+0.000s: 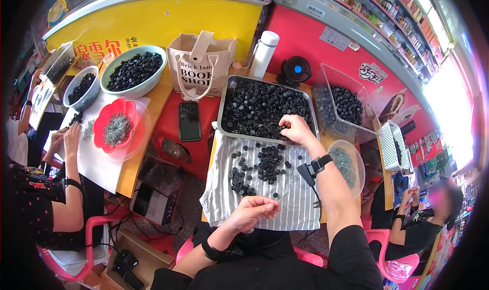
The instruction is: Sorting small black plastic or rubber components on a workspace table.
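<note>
My right hand (295, 129) reaches into the metal tray (224, 106) full of small black caps (260, 106), fingers curled over caps at the tray's near right edge. My left hand (254, 211) hovers above the near edge of the striped cloth (295, 203), fingertips pinched together; whether it holds something small is unclear. Loose black caps (260, 165) lie scattered on the cloth between both hands. Each wrist wears a black band.
A clear bowl of small metal rings (349, 162) sits right of the cloth. Behind the tray are a clear bin of caps (346, 104), a fan (296, 70), a white bottle (265, 53), a paper bag (199, 66) and a phone (189, 121). Another person (56, 188) works at left beside bowls.
</note>
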The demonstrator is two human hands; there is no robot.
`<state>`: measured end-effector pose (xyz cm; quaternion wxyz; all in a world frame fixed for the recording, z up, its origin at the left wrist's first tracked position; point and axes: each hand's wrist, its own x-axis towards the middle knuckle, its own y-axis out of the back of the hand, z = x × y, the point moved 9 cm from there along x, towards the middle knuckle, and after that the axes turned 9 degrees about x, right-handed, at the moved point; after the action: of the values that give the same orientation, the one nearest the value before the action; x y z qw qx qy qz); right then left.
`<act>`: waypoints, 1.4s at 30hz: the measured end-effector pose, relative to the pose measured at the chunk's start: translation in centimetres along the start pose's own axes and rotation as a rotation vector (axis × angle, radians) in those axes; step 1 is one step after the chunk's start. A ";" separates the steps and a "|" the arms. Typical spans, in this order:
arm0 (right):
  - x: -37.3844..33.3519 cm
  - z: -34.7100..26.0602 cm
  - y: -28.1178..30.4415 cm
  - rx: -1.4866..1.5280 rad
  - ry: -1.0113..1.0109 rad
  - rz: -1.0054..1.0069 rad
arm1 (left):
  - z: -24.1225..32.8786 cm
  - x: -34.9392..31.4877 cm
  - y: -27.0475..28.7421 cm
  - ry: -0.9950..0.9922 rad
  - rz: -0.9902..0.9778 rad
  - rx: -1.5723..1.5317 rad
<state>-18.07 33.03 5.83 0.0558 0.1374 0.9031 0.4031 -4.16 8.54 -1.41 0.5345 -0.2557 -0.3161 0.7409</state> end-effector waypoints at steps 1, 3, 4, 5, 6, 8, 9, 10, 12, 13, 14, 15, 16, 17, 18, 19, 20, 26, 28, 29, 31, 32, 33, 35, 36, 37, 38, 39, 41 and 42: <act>0.1 0.1 -0.1 -0.002 -0.002 0.002 | 0.0 0.1 -0.1 0.001 -0.003 -0.001; 0.3 0.0 -0.2 -0.099 0.060 0.008 | 0.1 0.2 -0.4 -0.004 -0.012 -0.008; 0.5 0.1 -0.5 -0.098 0.021 -0.020 | 0.1 0.2 -0.3 -0.006 -0.009 -0.008; 0.5 -0.2 -0.5 -0.097 0.023 -0.021 | 0.0 0.2 -0.2 -0.004 -0.006 -0.006; 0.5 -0.3 -0.6 -0.073 0.006 -0.045 | 0.0 0.1 -0.1 -0.002 -0.002 -0.003; 0.4 -0.4 -0.5 -0.050 -0.010 -0.067 | 0.0 0.1 -0.1 0.000 -0.004 -0.002; 0.4 -0.5 -0.7 -0.023 -0.016 -0.092 | 0.0 0.1 -0.2 0.003 -0.006 -0.001; 0.3 -0.4 -0.8 0.004 -0.023 -0.115 | 0.0 0.1 -0.2 0.005 -0.008 0.000; 0.5 -0.1 -0.9 0.023 -0.028 -0.108 | -0.1 0.0 -0.3 0.008 -0.008 0.011; 0.7 -0.2 -1.1 0.042 -0.033 -0.102 | -0.1 0.0 -0.3 0.012 -0.010 0.015; 0.8 -0.5 -1.2 0.034 -0.004 -0.100 | 0.0 0.0 -0.3 0.003 -0.009 0.012; 0.7 -0.4 -1.3 0.038 -0.007 -0.096 | 0.1 -0.1 -0.4 -0.006 -0.009 0.010; 0.5 -1.0 -1.3 0.048 0.039 -0.085 | 0.0 -0.1 -0.3 -0.002 -0.009 0.013; 0.3 -1.5 -1.3 0.058 0.084 -0.073 | 0.0 -0.1 -0.3 -0.009 -0.012 0.010; 0.2 -1.6 -1.2 0.074 0.092 -0.052 | 0.0 0.0 -0.2 -0.015 -0.014 0.007; 0.0 -1.0 -0.9 0.075 0.084 -0.048 | -0.1 0.1 -0.3 -0.007 -0.018 0.006; -0.2 -0.8 0.0 0.188 0.123 0.011 | -0.1 0.2 -0.5 -0.011 -0.026 0.003; -6.3 -5.1 0.1 0.536 0.078 -0.148 | 0.2 0.1 0.0 -0.004 0.003 0.032; -9.7 -7.0 -2.7 0.598 0.044 -0.310 | 0.2 -0.1 0.1 -0.006 0.009 0.042; -11.3 -6.5 -3.8 0.543 0.102 -0.352 | 0.2 0.2 -0.3 -0.008 -0.008 0.055; -13.6 -7.9 -5.3 0.353 0.222 -0.238 | 0.2 0.4 -0.6 0.002 -0.007 0.072; -14.4 -8.4 -6.0 0.267 0.292 -0.188 | 0.2 0.4 -0.6 0.003 -0.003 0.070; -15.0 -8.9 -6.3 0.180 0.361 -0.136 | 0.1 0.4 -0.7 0.004 0.001 0.069; -15.3 -9.7 -7.3 0.187 0.315 -0.126 | 0.3 0.0 -0.3 -0.017 -0.011 0.052; -15.1 -9.9 -7.4 0.200 0.267 -0.116 | 0.3 -0.3 0.1 -0.025 -0.010 0.033; -14.9 -10.2 -6.7 0.197 0.269 -0.113 | 0.2 -0.2 0.0 -0.031 -0.010 0.018; -14.4 -10.2 -5.7 0.222 0.253 -0.099 | 0.2 0.0 -0.1 -0.034 -0.013 0.019; -13.6 -10.1 -4.8 0.247 0.238 -0.088 | 0.2 0.0 -0.2 -0.025 -0.009 0.028; -11.3 -8.9 -1.3 0.271 0.272 0.071 | 0.4 0.0 -0.3 -0.025 0.002 0.038; -9.8 -7.9 0.6 0.294 0.265 0.151 | 0.3 0.0 -0.3 -0.014 -0.003 0.027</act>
<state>-10.27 24.92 11.49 -0.1142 0.1571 0.9387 0.2847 -4.14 8.55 -0.96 0.5368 -0.2427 -0.3101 0.7462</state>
